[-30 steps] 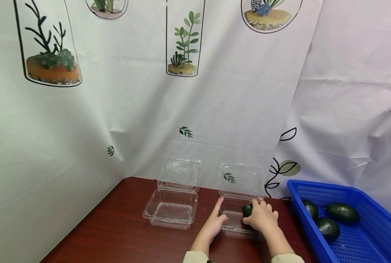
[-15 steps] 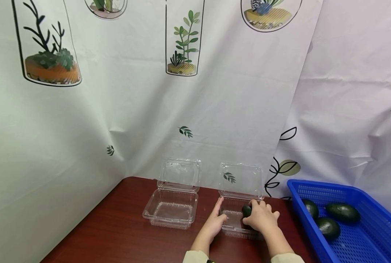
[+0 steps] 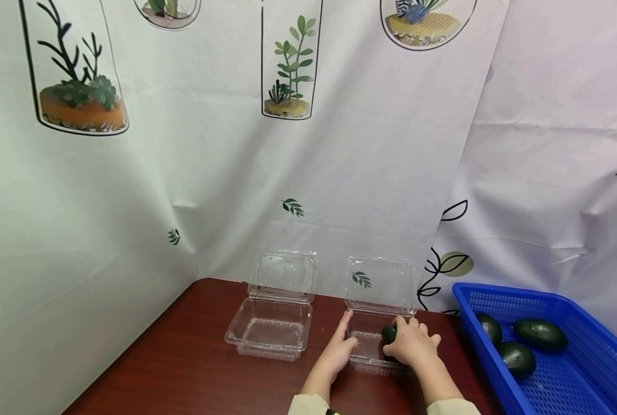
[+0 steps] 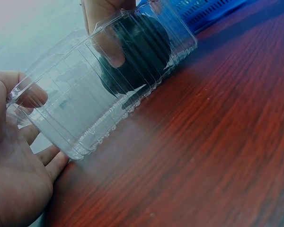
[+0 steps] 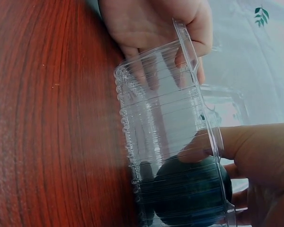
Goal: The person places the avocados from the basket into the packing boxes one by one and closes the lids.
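A dark green avocado (image 3: 389,334) is inside the right-hand clear plastic clamshell container (image 3: 366,341), toward its right side. My right hand (image 3: 414,344) reaches in from above and grips the avocado, thumb on its near left side. Through the clear wall in the left wrist view, the avocado (image 4: 141,52) shows low in the container with fingers against it. My left hand (image 3: 337,353) holds the container's left end; the left wrist view has its thumb (image 4: 34,96) over the rim and the other fingers along the outside wall. The lid (image 3: 381,285) stands raised at the back.
Left of the hands, a second clamshell container (image 3: 272,331) sits with its lid up and nothing in it. A blue plastic basket (image 3: 572,380) at the right holds several avocados (image 3: 540,335). Printed white cloth (image 3: 225,173) hangs behind the reddish-brown table (image 3: 184,369).
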The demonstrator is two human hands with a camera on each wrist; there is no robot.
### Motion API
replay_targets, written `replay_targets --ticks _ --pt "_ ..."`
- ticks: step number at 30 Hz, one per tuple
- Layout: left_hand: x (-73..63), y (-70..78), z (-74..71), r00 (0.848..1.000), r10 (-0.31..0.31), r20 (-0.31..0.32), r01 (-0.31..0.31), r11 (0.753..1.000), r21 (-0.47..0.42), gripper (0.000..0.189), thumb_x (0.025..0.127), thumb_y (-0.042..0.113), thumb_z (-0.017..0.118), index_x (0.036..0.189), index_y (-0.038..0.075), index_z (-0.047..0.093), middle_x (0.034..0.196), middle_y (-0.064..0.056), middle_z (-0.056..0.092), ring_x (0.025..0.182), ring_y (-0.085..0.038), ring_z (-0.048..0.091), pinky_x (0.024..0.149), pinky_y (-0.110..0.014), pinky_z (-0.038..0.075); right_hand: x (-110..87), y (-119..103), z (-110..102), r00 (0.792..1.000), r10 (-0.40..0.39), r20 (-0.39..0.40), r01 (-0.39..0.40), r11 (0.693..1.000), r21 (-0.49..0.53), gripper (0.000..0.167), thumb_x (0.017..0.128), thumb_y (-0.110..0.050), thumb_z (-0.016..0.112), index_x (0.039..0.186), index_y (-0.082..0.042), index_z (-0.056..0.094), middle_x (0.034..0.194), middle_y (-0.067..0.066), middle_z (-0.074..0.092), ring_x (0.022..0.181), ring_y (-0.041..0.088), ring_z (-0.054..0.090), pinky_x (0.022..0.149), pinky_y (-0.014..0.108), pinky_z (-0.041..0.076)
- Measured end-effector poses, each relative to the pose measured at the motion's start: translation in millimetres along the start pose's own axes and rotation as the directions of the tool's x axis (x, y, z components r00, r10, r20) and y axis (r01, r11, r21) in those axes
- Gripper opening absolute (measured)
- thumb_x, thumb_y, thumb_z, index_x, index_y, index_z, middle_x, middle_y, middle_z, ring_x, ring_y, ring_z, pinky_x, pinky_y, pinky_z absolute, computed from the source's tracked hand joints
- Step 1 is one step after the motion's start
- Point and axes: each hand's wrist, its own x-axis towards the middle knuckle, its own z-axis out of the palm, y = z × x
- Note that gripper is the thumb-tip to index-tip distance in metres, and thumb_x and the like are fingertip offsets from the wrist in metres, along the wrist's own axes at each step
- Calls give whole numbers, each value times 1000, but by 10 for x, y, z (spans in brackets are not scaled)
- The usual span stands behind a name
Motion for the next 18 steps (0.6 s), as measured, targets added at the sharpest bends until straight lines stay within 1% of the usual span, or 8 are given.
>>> replay_targets --ticks 9,13,18 --pt "4 -2 -2 1000 -7 -1 7 1000 6 73 78 2 50 146 12 27 153 -16 10 137 -41 8 101 -63 11 6 -2 -1 1000 1 9 -1 1000 2 60 63 -26 77 114 -2 55 100 22 48 93 40 43 74 59 28" --pt "-1 3 -2 1000 -11 -2 11 1000 1 74 77 2 50 146 12 27 153 -16 11 137 -41 7 102 -63 11 0 -3 -1 1000 -7 13 6 1000 12 61 64 -26 78 117 -5 56 103 23 47 95 41 42 74 59 28" --pt "-8 7 0 1000 -10 -1 10 1000 1 73 78 2 49 146 12 27 153 -16 10 137 -41 8 102 -63 11 -13 -5 5 1000 -16 23 15 1000 22 58 64 -25 78 115 -8 57 103 24 47 95 41 41 73 59 28"
